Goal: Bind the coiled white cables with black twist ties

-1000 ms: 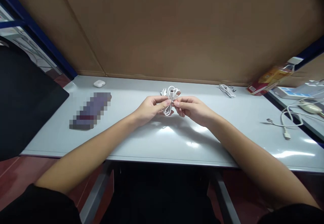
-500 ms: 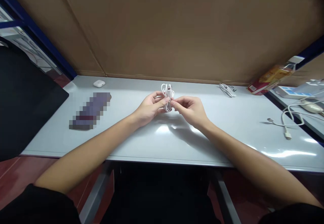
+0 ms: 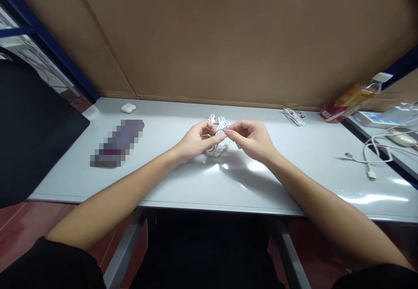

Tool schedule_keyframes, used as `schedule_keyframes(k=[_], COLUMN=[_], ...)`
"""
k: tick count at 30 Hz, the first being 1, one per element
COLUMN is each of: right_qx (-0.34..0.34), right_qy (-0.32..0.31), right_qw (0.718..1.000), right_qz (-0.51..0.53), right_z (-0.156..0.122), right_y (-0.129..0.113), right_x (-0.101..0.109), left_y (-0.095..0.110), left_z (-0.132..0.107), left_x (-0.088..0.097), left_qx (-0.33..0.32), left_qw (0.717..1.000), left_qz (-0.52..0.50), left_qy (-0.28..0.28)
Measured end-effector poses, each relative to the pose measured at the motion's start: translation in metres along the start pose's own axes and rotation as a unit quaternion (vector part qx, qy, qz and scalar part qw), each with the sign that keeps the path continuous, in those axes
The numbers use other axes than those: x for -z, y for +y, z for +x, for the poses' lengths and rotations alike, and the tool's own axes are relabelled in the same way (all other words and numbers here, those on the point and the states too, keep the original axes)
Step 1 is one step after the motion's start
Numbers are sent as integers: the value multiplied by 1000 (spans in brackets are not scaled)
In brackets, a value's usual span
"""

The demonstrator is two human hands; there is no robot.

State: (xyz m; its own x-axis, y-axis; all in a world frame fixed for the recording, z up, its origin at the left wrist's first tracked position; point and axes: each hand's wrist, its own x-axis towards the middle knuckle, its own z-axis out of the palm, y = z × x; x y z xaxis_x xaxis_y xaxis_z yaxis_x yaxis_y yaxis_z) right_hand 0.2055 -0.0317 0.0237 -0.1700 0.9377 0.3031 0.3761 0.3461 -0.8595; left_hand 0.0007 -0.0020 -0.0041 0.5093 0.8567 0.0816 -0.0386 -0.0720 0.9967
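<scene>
1. pinched from both sides: the left hand (image 3: 196,143) clamps the white cable bundle (image 3: 214,149) between thumb and forefinger, and the right hand (image 3: 253,140) nips the bundle's right side with thumb and fingertips closed.
2. bundle location: mid-table, between the two hands. its lower loops hang at the surface of the table (image 3: 202,184); cannot tell whether they touch it.
3. near side: bare tabletop from the hands to the near edge, crossed only by the two forearms.
4. far side: a bare strip runs from the bundle to the cardboard wall (image 3: 228,41), which closes off the far edge.
5. left: a pixelated purple object (image 3: 117,143) lies well apart from the left hand. a white earbud case (image 3: 128,107) sits far left, near the wall. a black panel (image 3: 32,128) stands just beside the table's left edge.
6. right: a second coiled cable (image 3: 294,116) lies far right by the wall. a loose white cable (image 3: 369,158) lies near the right edge. a yellow-red packet (image 3: 351,99) leans at the far right corner.
7. widest open room: right of the right hand, up to the loose cable.
</scene>
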Motion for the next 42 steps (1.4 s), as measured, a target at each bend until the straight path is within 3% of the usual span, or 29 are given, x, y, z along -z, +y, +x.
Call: schedule_keyframes(k=[4, 7, 10, 18, 22, 25, 27, 29, 31, 33, 35, 38, 42], right_qx=[6, 0, -4, -67, 17, 96, 110, 86, 35, -9, -38, -83, -114], right_qy=[-43, -52, -47, -18, -34, -60, -49, -5, 51, 81, 104, 86, 20], right_qw=[996, 996, 998, 996, 999, 986, 979, 975, 966, 950, 937, 931, 926], right_qz=[-74, -69, -49, 47, -26, -123, -167, -204, -253, -303, -330, -346, -358], right_z=[1, 3, 5, 12, 11, 11, 13, 18, 24, 30, 33, 33, 33], right_y=[-1, 0, -1, 2, 6, 6, 6, 9, 18, 31, 45, 61, 69], right_x=[12, 15, 16, 22, 25, 30, 38, 53, 74, 98, 119, 138, 142], left_y=[-3, -4, -2, 7, 8, 6, 5, 4, 2, 1, 1, 0, -1], left_z=[-3, -3, -2, -1, -1, -1, -1, -2, -4, -7, -10, -13, -12], left_x=[-3, -4, -2, 2, 4, 4, 3, 1, -1, -2, -4, -3, -1], left_qx=[2, -15, -35, -17, 34, 72, 78, 48, -24, -96, -126, -115, -105], left_qw=[993, 988, 988, 996, 992, 986, 983, 978, 965, 942, 926, 919, 917], left_qz=[102, 124, 132, 87, 118, 150, 167, 199, 260, 322, 351, 362, 367], left_qy=[-66, -95, -71, -1, 8, 10, 18, 27, 18, -13, -58, -109, -116])
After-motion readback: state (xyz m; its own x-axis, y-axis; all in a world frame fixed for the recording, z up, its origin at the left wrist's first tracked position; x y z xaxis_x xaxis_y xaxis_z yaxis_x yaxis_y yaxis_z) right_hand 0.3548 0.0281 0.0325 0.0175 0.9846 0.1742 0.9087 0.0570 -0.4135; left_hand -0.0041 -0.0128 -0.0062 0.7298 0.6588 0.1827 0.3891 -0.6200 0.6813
